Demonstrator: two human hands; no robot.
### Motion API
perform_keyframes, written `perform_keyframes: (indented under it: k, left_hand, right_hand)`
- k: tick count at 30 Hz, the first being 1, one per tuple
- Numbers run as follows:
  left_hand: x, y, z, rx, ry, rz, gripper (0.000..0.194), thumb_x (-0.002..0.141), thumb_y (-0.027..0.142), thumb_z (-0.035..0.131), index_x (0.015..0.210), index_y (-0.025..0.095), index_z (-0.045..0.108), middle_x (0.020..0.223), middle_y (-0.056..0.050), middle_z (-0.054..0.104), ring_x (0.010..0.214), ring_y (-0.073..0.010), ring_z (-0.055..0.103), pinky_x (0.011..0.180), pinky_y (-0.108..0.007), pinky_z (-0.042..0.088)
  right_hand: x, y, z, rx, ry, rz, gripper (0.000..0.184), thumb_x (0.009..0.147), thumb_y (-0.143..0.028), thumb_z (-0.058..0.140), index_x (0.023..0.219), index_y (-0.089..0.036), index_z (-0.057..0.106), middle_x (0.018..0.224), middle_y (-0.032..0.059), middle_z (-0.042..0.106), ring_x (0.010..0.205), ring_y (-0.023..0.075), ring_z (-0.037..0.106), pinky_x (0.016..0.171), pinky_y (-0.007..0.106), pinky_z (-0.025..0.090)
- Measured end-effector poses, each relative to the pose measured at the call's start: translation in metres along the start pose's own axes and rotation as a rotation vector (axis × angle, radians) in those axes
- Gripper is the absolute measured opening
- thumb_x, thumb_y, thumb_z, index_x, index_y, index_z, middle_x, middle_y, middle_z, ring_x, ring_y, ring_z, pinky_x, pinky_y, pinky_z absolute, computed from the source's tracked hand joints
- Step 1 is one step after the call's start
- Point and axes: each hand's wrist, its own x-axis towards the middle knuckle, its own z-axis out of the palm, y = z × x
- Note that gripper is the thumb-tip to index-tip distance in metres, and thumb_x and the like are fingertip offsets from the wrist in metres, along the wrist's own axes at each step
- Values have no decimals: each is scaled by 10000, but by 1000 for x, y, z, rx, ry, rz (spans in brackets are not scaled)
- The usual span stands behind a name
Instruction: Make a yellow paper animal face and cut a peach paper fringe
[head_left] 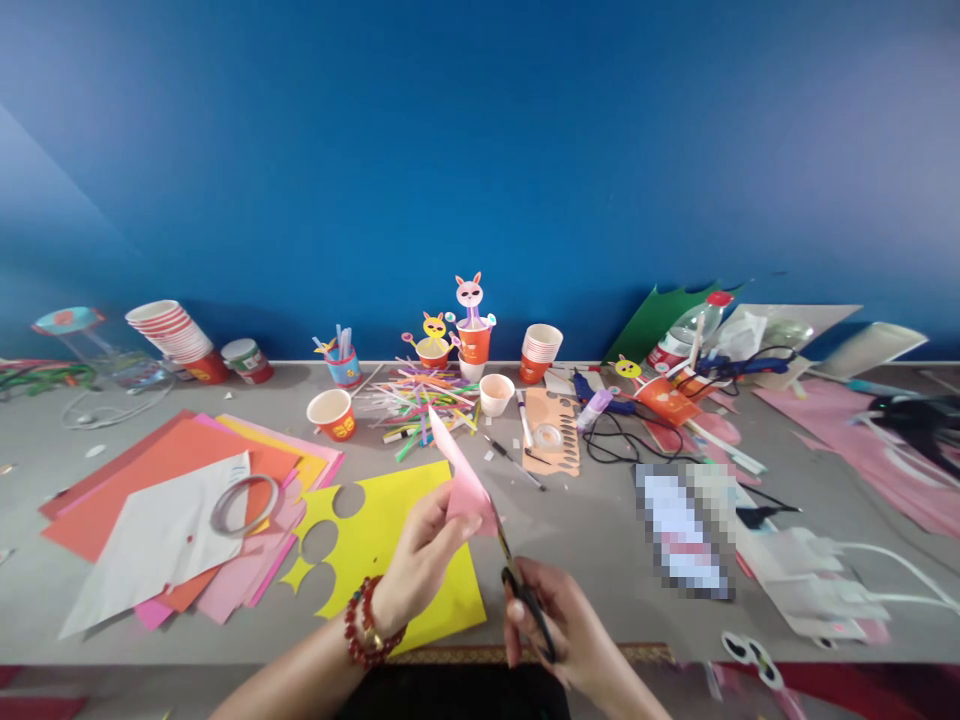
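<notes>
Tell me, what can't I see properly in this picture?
All in the head view:
Pink paper: the left hand covers part.
Scissors: the right hand hides part of the handles.
Yellow sheet: partly hidden by the left hand.
Pixelated patch: blocky squares hide its details.
Black thing: blurred, cut off by the right edge.
Green strands: blurred, cut off by the left edge.

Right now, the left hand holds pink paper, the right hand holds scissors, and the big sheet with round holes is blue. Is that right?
Not quite: the big sheet with round holes is yellow, not blue, as the head view shows. The left hand does hold pink paper, and the right hand holds scissors.
</notes>
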Motion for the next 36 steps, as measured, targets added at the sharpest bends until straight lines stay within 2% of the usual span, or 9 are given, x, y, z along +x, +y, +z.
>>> perform_keyframes:
  k: [3, 7, 10, 12, 17, 22, 25, 30, 36]
  left_hand:
    - [1, -2, 1, 41, 76, 13, 268, 818, 409, 672, 948, 177, 712, 960, -99, 698, 927, -268, 629, 821, -348, 513]
    - [2, 0, 2, 263, 153, 212, 198, 829, 318, 661, 965, 188, 723, 1089, -129, 668, 1107, -311, 557, 950, -390, 456]
    - [5, 3, 0, 430, 117, 344, 135, 869, 234, 604, 941, 185, 708, 1037, -116, 667, 1055, -278, 562, 951, -375, 441]
    - [6, 3, -1, 442, 113, 344, 122, 883, 235, 593, 931, 185, 694, 986, -102, 668, 976, -254, 584, 888, -347, 467]
    - [5, -2, -2, 233, 97, 199, 200, 894, 319, 606, 1011, 169, 667, 981, -98, 677, 895, -232, 624, 804, -307, 508]
    - [10, -3, -5, 33, 109, 146, 256, 872, 371, 641, 1021, 165, 674, 1022, -87, 687, 896, -218, 628, 800, -297, 517]
    - [15, -5, -8, -84, 97, 106, 230, 868, 381, 651, 943, 168, 692, 889, -54, 692, 775, -176, 618, 740, -277, 518]
    - [16, -11, -9, -209, 101, 118, 281, 836, 352, 703, 1053, 176, 666, 896, -48, 689, 770, -165, 630, 730, -268, 526]
    - [7, -24, -6, -230, 246, 171, 161, 822, 279, 730, 929, 180, 662, 868, -31, 716, 768, -141, 662, 713, -223, 541]
  right_hand:
    - [0, 1, 2, -5, 7, -4, 528, 761, -694, 615, 678, -216, 405, 504, -51, 500, 398, 100, 482, 415, 201, 271]
    - [1, 5, 5, 6, 17, -15, 529, 758, -707, 605, 696, -219, 412, 494, -50, 496, 394, 104, 473, 419, 206, 305]
    - [1, 7, 6, -12, 22, -21, 511, 769, -683, 611, 695, -218, 415, 484, -46, 497, 398, 109, 476, 429, 210, 332]
    - [2, 7, 7, -34, 23, -22, 500, 775, -667, 615, 691, -214, 419, 491, -37, 508, 415, 120, 502, 437, 211, 341]
    - [2, 5, 7, -28, 10, -11, 514, 775, -681, 602, 686, -215, 405, 491, -29, 522, 393, 99, 468, 417, 200, 300]
    - [1, 11, 7, -10, -17, -10, 502, 783, -678, 594, 719, -211, 421, 477, -34, 535, 356, 72, 396, 396, 193, 249]
    - [2, 13, 7, -13, -7, -5, 489, 790, -662, 596, 728, -209, 425, 499, -32, 543, 357, 66, 383, 392, 192, 257]
    - [1, 13, 6, -56, -10, -44, 474, 815, -651, 567, 719, -209, 427, 506, -20, 546, 384, 88, 443, 411, 200, 313]
    - [3, 16, 5, -68, 36, -67, 455, 795, -614, 622, 713, -206, 438, 534, -8, 565, 426, 110, 500, 431, 207, 337]
